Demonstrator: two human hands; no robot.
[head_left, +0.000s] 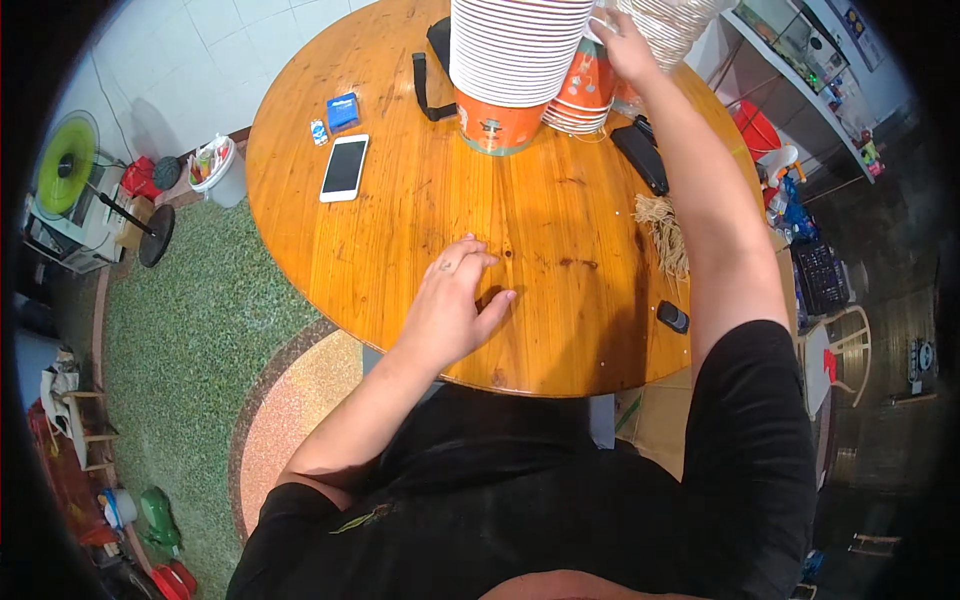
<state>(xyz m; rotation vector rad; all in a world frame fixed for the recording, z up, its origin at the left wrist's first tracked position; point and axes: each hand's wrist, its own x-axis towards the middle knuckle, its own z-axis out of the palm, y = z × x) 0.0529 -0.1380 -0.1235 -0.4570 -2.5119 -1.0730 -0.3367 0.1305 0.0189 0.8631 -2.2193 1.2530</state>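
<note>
at the round table point(540, 230), left hand point(447, 308) is loosely spread; right hand point(628, 48) by stacked cups point(583, 85), grip unclear.

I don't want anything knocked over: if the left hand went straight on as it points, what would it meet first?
Likely the tall stack of cups, near its orange bottom: it stands ahead of the left hand on the table, though depth is hard to judge.

Beside the right hand point(624, 48), the stacked buckets point(518, 72) show white stripes above orange, with a greenish base. Below the left hand point(452, 302), the counter point(560, 335) is orange-brown with dark grain. Beyond that hand: a white phone point(344, 168), black-screened, and a blue box point(343, 112).
</note>
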